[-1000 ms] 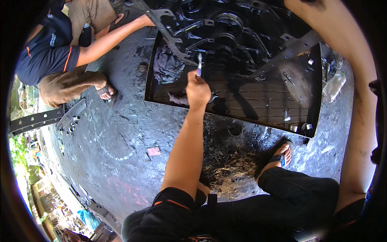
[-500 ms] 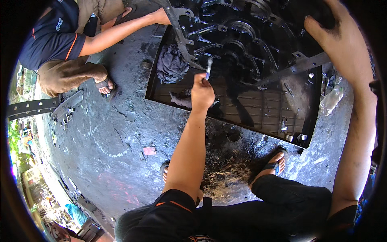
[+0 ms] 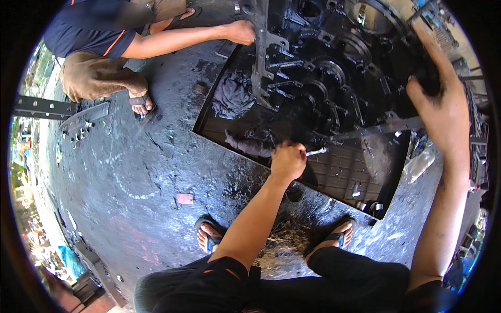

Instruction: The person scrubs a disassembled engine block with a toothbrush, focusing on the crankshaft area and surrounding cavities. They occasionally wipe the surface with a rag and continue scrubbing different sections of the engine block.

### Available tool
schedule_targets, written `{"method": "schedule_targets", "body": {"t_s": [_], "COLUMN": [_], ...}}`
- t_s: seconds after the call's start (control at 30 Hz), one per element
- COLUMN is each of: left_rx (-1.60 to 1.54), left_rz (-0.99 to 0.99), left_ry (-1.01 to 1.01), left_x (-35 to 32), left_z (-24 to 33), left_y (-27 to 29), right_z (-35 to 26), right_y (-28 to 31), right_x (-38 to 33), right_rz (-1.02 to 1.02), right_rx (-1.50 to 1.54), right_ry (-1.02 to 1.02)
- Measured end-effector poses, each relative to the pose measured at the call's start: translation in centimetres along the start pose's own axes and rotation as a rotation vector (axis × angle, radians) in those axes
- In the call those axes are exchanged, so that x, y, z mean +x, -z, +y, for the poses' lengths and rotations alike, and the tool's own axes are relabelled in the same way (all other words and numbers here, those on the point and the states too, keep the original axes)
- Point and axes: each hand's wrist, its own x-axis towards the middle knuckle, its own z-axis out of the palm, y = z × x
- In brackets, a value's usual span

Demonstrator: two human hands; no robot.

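Note:
My left hand (image 3: 288, 160) is closed around a thin stick-like tool (image 3: 317, 152) with a pale tip, its kind unclear. It is over the near edge of a dark metal tray (image 3: 334, 197), beside a crumpled dark rag (image 3: 249, 144). Above the tray stands a black, oily engine block (image 3: 292, 99) with round bearing seats. At its right side, my right hand (image 3: 441, 112) rests with thumb and index finger spread wide; the other fingers are hard to see. A larger dark rag (image 3: 233, 95) lies at the tray's left end.
At the upper left a co-worker crouches, a hand (image 3: 241, 33) at the block's left flange. Small metal parts (image 3: 376, 207) sit in the tray's near right corner. A clear plastic bottle (image 3: 419, 165) lies right of the tray. A reddish piece (image 3: 185, 199) is on the oily floor.
My left hand has come down and right from the block to the tray's edge; its tool now points right instead of up. The head view has shifted. My right hand stays by the block.

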Motion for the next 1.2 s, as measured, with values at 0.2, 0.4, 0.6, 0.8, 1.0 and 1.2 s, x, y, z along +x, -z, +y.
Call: {"method": "schedule_targets", "body": {"t_s": [0.2,0.4,0.6,0.8,1.0,1.2], "left_rx": [0.413,0.187,-0.956,-1.077,-0.715,-0.470], "left_rz": [0.113,0.023,0.470,0.850,1.130,1.299], "left_ry": [0.183,0.097,-0.069,-0.553,-0.658,-0.586], "left_x": [1.0,3.6,2.7,3.4,8.2,10.9], "left_z": [-5.0,-7.8,-5.0,4.4,12.1,13.0], "left_y": [2.3,4.2,11.6,22.7,25.9,23.3], "right_z": [-1.2,-2.0,-2.7,-3.1,-3.1,-3.1], "right_y": [0.3,0.5,0.7,1.0,1.3,1.3], "right_x": [0.3,0.7,0.9,0.7,0.7,0.5], "right_rz": [0.010,0.013,-0.004,0.014,-0.013,-0.025], "right_rx": [-0.030,-0.032,-0.025,-0.022,-0.022,0.021], "right_ry": [-0.081,-0.090,-0.190,-0.212,-0.249,-0.251]}}
